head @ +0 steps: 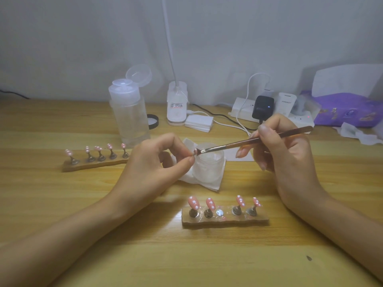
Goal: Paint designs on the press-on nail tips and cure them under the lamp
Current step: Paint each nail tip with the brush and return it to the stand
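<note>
Left hand pinching what looks like a nail tip, right hand gripping brush, bristles touching it, over jar, near nail stand on tabletop

A: Surface?
B: Wooden table. Near centre: peg stand bearing four pink tips. Far left: second stand, five more.
A: Far edge?
B: Left to right: clear pump bottle, white lamp base, stacked white pads, power strip, purple pack. Mid-table: tissue under a frosted jar.

nail tips: pink, white-dotted, upright | brush: slanted, tip leftward
</note>
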Action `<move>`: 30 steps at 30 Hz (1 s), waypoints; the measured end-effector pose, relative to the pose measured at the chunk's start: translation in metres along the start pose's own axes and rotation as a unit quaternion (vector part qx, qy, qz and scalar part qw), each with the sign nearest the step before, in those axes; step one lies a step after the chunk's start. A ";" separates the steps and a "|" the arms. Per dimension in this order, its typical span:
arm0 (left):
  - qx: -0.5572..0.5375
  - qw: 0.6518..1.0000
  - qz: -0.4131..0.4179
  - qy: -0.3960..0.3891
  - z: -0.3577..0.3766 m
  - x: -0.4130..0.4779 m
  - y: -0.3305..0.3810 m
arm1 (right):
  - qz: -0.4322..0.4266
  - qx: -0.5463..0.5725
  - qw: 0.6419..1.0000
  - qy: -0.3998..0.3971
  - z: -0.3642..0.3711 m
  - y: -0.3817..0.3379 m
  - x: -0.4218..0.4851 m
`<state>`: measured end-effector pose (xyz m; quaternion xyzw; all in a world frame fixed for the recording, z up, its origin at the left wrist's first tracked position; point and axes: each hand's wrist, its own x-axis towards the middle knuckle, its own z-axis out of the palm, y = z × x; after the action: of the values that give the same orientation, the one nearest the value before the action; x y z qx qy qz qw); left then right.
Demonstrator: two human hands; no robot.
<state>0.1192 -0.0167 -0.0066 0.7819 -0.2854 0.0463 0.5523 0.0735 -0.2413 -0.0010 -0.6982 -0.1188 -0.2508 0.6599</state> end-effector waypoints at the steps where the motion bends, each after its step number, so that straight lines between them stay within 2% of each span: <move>1: -0.002 1.000 -0.001 0.001 0.000 0.000 0.000 | 0.003 -0.006 1.000 0.009 0.000 0.001 0.000; 5: 0.002 1.000 -0.002 -0.001 0.001 0.000 0.000 | 0.002 0.005 1.000 0.028 -0.001 -0.001 0.000; 10: -0.002 1.000 -0.004 0.002 0.001 0.000 0.000 | -0.009 0.010 1.000 -0.001 0.001 -0.002 -0.001; 17: 0.003 1.000 0.003 -0.003 0.001 0.000 0.000 | -0.013 -0.003 0.999 0.030 0.000 -0.001 0.000; 22: 0.003 1.000 0.002 -0.005 0.001 0.000 0.000 | -0.023 0.012 1.000 -0.002 0.001 -0.002 -0.001; 30: 0.002 1.000 0.008 -0.010 0.000 0.000 -0.001 | -0.010 0.010 0.999 0.031 -0.001 -0.001 0.001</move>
<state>0.1199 -0.0168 -0.0073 0.7810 -0.2972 0.0434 0.5475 0.0732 -0.2428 0.0004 -0.6822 -0.1076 -0.2773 0.6679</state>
